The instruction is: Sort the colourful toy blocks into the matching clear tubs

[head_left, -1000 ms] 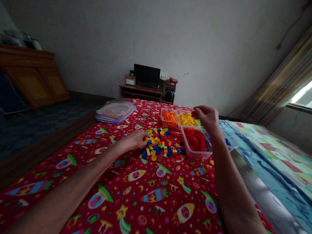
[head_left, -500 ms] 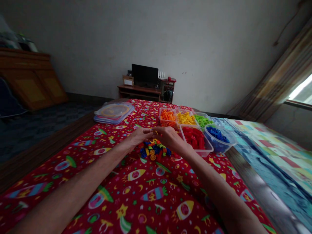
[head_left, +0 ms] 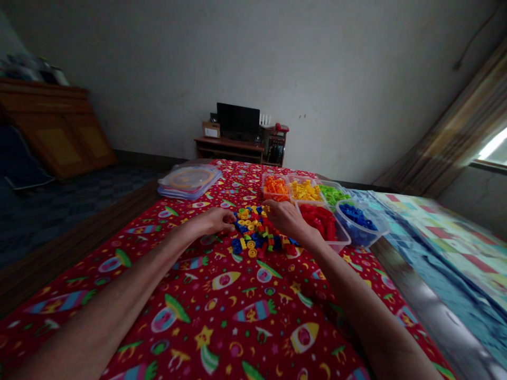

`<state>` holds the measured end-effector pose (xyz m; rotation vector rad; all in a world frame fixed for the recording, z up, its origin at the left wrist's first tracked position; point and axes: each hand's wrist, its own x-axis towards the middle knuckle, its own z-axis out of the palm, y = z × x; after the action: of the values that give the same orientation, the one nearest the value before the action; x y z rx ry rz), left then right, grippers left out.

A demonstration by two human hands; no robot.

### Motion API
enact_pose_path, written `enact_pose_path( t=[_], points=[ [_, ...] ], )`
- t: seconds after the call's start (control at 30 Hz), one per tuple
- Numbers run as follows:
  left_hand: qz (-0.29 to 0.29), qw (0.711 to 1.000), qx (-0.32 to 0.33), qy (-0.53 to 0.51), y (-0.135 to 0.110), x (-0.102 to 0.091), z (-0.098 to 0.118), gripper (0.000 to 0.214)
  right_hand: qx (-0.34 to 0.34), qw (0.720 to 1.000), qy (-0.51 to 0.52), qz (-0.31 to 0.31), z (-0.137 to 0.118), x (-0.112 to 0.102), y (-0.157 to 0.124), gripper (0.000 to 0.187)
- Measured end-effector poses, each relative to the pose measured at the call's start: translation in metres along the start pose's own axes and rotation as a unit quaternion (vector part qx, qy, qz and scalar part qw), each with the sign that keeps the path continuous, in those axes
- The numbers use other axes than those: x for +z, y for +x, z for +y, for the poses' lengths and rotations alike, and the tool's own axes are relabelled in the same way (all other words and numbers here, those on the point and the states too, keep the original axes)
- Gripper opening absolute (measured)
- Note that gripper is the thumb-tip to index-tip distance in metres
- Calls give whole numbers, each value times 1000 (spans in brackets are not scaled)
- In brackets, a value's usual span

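A loose pile of small plastic building pieces (head_left: 255,237), mostly blue and yellow with some red, green and orange, lies on a red patterned cloth (head_left: 222,311). My left hand (head_left: 217,219) is at the pile's left edge, thumb and forefinger apart beside some blue pieces, with nothing visible between them. Over the far right side of the pile, my right hand (head_left: 284,216) has its fingers drawn together and pointing down. A bit of yellow shows by its fingertips, but whether it is held or lies in the pile is unclear.
Right of the pile stand clear tubs of sorted pieces: orange (head_left: 276,187), yellow (head_left: 304,191), green (head_left: 333,194), red (head_left: 320,220) and blue (head_left: 358,219). Stacked clear lids (head_left: 190,182) lie at the far left. A bed (head_left: 431,232) adjoins on the right.
My hands were together above the pile, fingertips meeting around a small yellow piece. They have now parted, left hand to the left, right hand slightly right, uncovering more of the pile.
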<state>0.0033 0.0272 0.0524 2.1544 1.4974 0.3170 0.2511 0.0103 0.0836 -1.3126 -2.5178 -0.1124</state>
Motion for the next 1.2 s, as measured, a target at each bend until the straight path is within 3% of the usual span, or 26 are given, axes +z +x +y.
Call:
enact_pose_path(
  t=[0.2,0.43,0.6,0.77,0.83,1.03,1.2],
  points=[
    [39,999,17,-15,-4,3,7,16,-1,1000,-11,13,3,1,-1,38],
    [181,982,58,16,5,10,7,12,-3,1000,15,27,0,-2,-2,35],
    [147,984,101,-8,9,23,9,26,0,999,18,28,0,-9,-3,35],
    [204,975,86,31,12,32,3,24,-8,997,29,67,9,-16,-6,35],
    [204,976,71,36,13,30,1,24,-4,996,29,82,13,-18,-6,34],
    [123,992,4,-44,11,21,-1,25,-15,995,25,96,23,-16,-5,34],
    [123,990,2,-75,8,17,-1,22,-7,995,25,95,24,-16,-5,33]
  ],
)
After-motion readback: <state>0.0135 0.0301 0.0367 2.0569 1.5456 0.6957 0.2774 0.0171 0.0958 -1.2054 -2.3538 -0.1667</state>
